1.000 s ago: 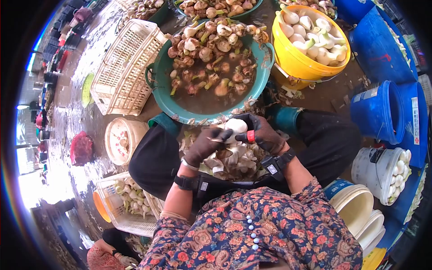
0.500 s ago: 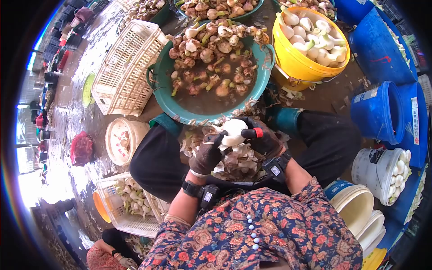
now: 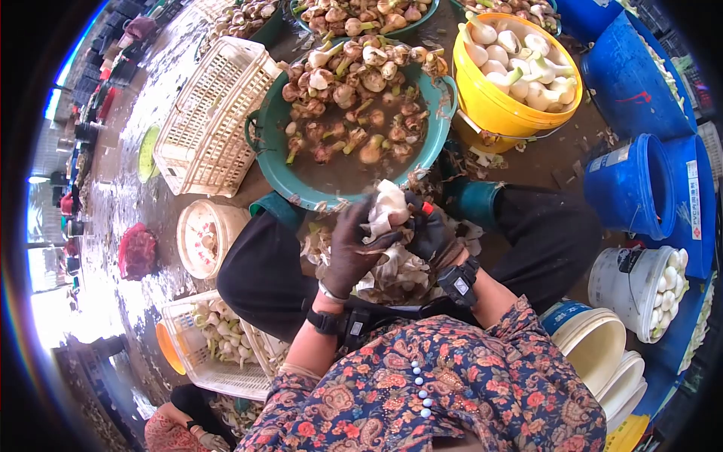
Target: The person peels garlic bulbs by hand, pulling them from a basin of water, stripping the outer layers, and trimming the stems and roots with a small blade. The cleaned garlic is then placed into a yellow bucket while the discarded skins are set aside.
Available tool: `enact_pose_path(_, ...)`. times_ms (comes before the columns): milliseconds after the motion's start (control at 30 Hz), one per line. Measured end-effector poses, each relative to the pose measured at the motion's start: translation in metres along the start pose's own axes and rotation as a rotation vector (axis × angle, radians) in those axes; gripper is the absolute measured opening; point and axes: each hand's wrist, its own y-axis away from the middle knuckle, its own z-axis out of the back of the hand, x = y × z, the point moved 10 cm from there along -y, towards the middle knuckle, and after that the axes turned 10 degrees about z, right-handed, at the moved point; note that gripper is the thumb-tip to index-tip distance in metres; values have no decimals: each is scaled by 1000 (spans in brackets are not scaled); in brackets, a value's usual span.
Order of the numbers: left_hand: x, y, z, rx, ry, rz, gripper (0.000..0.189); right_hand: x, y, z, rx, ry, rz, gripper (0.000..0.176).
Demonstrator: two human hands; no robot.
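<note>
One garlic bulb (image 3: 390, 206) held between gloved hands.
Its left side is gripped by the loosely curled left hand (image 3: 354, 247), its right, seemingly, by the bent right hand (image 3: 434, 233).

2 wearer's hands (image 3: 352, 245); 1 held bulb (image 3: 390, 205); 1 blue bkt. (image 3: 617, 188); 1 bulb-filled yel. bkt. (image 3: 501, 113)

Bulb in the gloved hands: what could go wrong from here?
Bulb could slip: the left hand holds it with fingers spread, and it might drop into the skins below.

It could also land in the murky water, since the tub sits just ahead.

The yellow bucket is heaped with bulbs; a knock might roll some out.
</note>
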Motion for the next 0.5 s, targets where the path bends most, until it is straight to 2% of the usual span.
enact_pose_path(67,26,-3,-17,192,98,100,42,19,10,-41,54,890,330,46)
enact_pose_path(100,54,2,-19,271,402,361,31,4,-2,12,-180,397,17,42)
enact_pose_path(133,63,0,-16,259,366,504,20,10,-4,27,-184,394,22,42)
enact_pose_path(200,59,2,-21,347,346,552,14,-1,-3,41,-88,465,-153,38)
enact_pose_path(267,64,2,-21,334,363,576,14,-10,-3,50,-121,451,-165,34)
enact_pose_path(333,78,4,-22,326,380,599,13,2,-6,59,-182,469,2,30)
enact_pose_path(367,77,2,-17,312,181,431,15,2,-6,67,-183,468,5,30)
enact_pose_path(400,74,1,-17,298,-14,258,17,15,-8,73,-173,696,101,31)
enact_pose_path(433,17,1,-17,258,-55,52,19,29,-6,73,-165,925,194,31)
enact_pose_path(467,33,7,-21,373,79,236,18,40,1,12,124,1599,406,31)
enact_pose_path(500,38,19,-24,538,250,384,21,47,-3,52,-130,883,244,31)
